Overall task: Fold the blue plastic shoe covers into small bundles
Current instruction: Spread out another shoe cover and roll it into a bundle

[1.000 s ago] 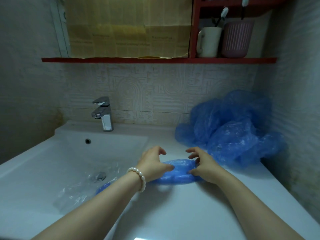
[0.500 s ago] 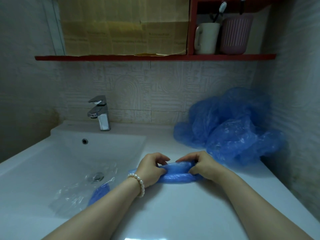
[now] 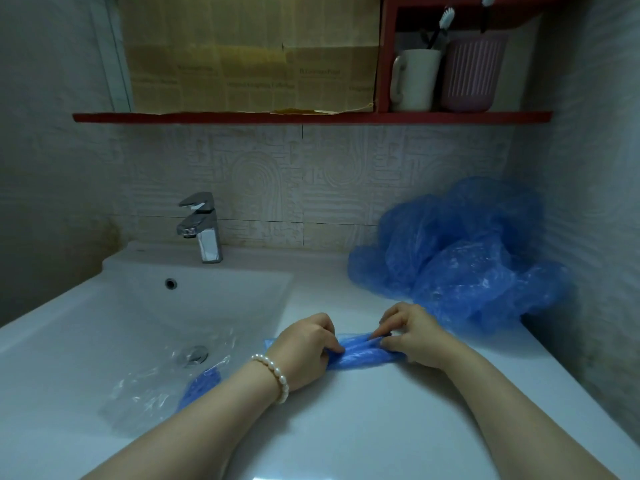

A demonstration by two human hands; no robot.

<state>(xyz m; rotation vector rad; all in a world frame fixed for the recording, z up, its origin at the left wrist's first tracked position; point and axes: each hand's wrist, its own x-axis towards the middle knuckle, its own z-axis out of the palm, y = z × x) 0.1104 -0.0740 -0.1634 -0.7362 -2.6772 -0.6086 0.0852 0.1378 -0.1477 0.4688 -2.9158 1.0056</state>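
White and glossy, the vanity countertop (image 3: 363,427) runs beside a rectangular ceramic sink basin (image 3: 145,327), under a wall of cream tiles embossed with looping relief patterns. On the counter near the basin's edge, a person's left hand (image 3: 304,348) and right hand (image 3: 412,337) each pinch one end of a blue plastic shoe cover (image 3: 360,353), fingers curled round the thin, crinkled film, which lies gathered into a narrow, flattened strip between them. A bracelet of small round pearls (image 3: 273,370) circles the left wrist.

Behind the right hand, against the corner of the wall, a loose heap of blue shoe covers (image 3: 460,258) billows in translucent, wrinkled folds (how many it holds cannot be told). Down in the basin, a sheet of clear crumpled plastic (image 3: 152,382) lies over the metal drain (image 3: 195,355), with another piece of blue film (image 3: 201,386) beside it, partly hidden by the left forearm.

A boxy chrome faucet (image 3: 202,226) stands at the basin's rear. Above, a red shelf (image 3: 311,117) carries yellowed paper (image 3: 249,53), a white mug (image 3: 415,79) and a ribbed pink cup (image 3: 471,72), with toothbrushes standing in them.
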